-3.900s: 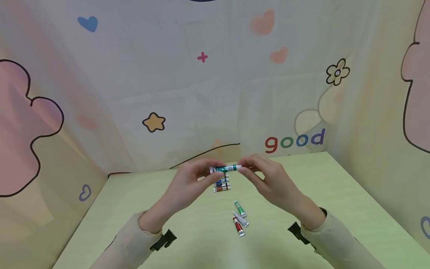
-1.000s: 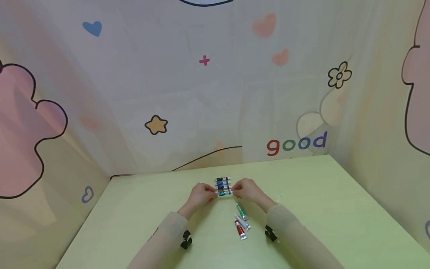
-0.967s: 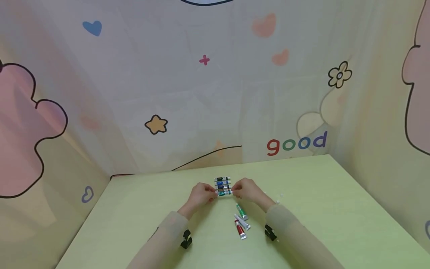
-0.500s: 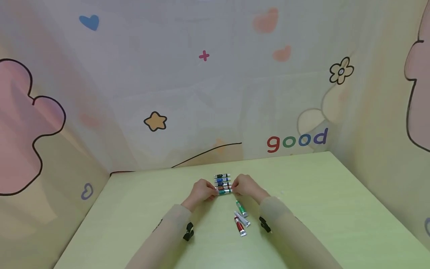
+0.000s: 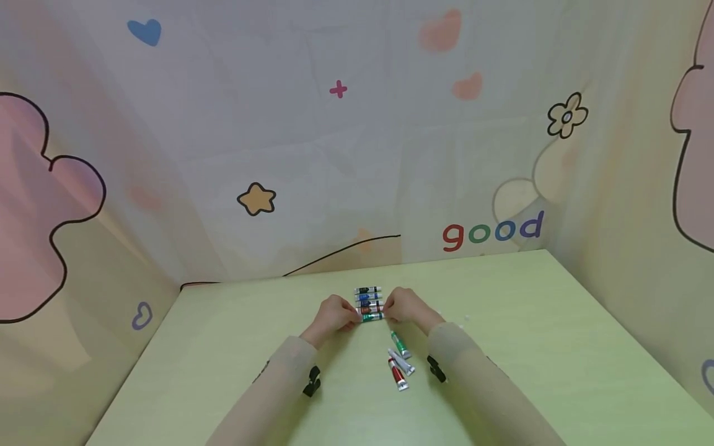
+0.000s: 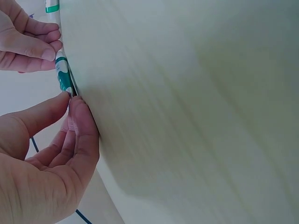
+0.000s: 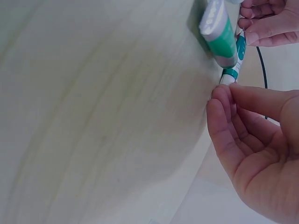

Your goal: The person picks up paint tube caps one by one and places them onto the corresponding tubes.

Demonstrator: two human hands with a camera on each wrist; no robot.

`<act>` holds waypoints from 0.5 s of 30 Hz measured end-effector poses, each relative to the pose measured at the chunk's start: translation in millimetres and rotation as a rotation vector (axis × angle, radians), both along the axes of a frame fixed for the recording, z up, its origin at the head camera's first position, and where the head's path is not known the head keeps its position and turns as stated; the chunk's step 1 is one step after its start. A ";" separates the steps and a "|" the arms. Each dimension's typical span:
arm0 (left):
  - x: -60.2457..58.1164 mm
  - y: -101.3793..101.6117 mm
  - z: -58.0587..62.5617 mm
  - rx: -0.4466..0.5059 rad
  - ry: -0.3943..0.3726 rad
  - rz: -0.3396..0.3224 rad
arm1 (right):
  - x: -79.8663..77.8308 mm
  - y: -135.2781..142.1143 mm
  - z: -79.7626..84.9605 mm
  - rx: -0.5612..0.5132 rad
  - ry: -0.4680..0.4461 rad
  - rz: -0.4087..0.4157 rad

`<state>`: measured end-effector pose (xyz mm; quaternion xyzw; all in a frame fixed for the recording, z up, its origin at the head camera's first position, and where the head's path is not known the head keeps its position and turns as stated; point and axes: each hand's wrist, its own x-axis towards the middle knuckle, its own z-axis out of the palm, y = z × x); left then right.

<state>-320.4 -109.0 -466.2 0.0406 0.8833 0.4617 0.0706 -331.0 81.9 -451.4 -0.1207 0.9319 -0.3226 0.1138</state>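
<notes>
A teal-green paint tube (image 5: 372,317) lies crosswise at the near end of a row of paint tubes on the table. My left hand (image 5: 333,314) pinches its flat crimped end between thumb and fingers, as the left wrist view shows up close. At the white cap end, my right hand (image 7: 261,144) pinches it with thumb and index finger. Beyond it, side by side, are an orange-brown tube (image 5: 369,310), a dark blue tube (image 5: 368,303), a blue tube (image 5: 368,297) and a blackish tube (image 5: 367,290).
Nearer on the table (image 5: 223,378) lie a bright green tube (image 5: 400,344), a silvery-white tube (image 5: 401,362) and a red tube (image 5: 398,375), the last two touching. A printed cloth (image 5: 301,155) hangs along the table's back edge.
Both hands have lowered the teal-green tube from the air to the near end of the row. Over the last half second, hands and tube barely shift.
</notes>
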 end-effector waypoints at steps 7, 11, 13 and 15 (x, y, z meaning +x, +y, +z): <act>0.6 0.1 0.0 -0.013 -0.009 0.009 | 0.9 -1.3 -0.2 -0.009 -0.010 -0.004; 1.0 -0.3 1.1 -0.008 -0.004 0.021 | 1.2 -2.4 1.6 -0.018 -0.007 -0.008; 1.5 -0.2 1.9 -0.003 -0.003 0.023 | 1.4 -2.3 1.9 -0.023 -0.009 -0.011; 2.0 -0.1 2.3 -0.004 -0.001 0.024 | 1.4 -2.0 1.7 -0.022 -0.015 -0.012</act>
